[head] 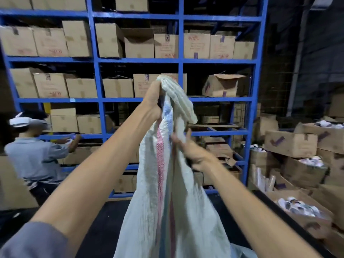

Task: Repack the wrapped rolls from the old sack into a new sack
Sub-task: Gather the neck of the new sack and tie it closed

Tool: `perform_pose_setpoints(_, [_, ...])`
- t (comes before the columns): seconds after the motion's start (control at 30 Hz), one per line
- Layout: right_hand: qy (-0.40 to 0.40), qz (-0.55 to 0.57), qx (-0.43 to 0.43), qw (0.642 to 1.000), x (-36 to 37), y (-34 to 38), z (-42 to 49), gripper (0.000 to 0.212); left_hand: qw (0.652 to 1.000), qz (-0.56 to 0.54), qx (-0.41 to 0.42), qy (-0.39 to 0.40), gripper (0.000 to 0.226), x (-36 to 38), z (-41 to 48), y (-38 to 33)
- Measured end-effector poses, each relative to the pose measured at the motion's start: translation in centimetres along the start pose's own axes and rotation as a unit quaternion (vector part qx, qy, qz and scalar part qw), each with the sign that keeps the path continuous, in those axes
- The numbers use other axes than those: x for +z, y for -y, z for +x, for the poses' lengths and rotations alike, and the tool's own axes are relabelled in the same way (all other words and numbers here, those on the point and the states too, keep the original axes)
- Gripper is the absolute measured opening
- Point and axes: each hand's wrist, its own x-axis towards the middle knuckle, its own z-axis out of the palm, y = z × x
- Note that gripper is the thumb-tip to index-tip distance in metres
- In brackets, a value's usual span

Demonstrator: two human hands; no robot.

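- Left grip (155, 103) is clutching the bunched upper end of a white woven sack (154, 192), held high in front of the shelving, with the fingers curled round the gathered cloth.
- Right grip (188, 149) is pinching a fold of the same sack lower down on its right side, the fingers closing on the fabric.
- Sack is hanging between the two bare forearms, falling in long slack folds toward the bottom edge of the view; a red stripe and a blue stripe are running down its length.
- Its top is flopping over above the left grip, and whatever it may be holding is staying hidden behind the cloth.
- Blue metal rack (178, 60) is standing behind the sack, with closed cardboard boxes (50, 43) sitting in rows on its shelves.
- One box (219, 86) on a middle shelf is leaning at a tilt with its flap standing open; its inside is not showing.
- At the right, an open carton (307, 226) is lying low near the right forearm, carrying white wrapped pieces (296, 205) too blurred to tell apart.
- Further open cartons (290, 144) are piling up behind it, some showing more pale items at their tops.
- At the left, another person (37, 161) in a light blue shirt is reaching into a low shelf of the rack.
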Motion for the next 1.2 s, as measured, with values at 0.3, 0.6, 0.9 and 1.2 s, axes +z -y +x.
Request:
perform_pose_setpoints(0.3, [-0.127, 0.135, -0.102, 0.977, 1.9, -2.6, 3.3, 0.079, 0.891, 0.399, -0.068, 0.205, 0.092, -4.6, -1.5, -4.4])
perform_pose_setpoints(0.6, [-0.133, 0.147, -0.035, 0.980, 1.4, -1.1, 4.3, 0.056, 0.742, 0.613, -0.241, 0.126, 0.146, -17.7, -5.4, 13.2])
perform_pose_setpoints(0.9, [-0.089, -0.164, -0.066, 0.980, 0.2, -1.0, 2.9, 0.130, 0.962, 0.175, -0.173, -0.117, 0.007, -13.3, -5.2, 22.1])
perform_pose_setpoints(1.2, [0.116, -0.165, 0.198, 0.959, 0.6, -13.9, -1.6, 0.079, 0.978, 0.132, -0.141, -0.082, 0.037, -12.9, -4.4, 20.1])
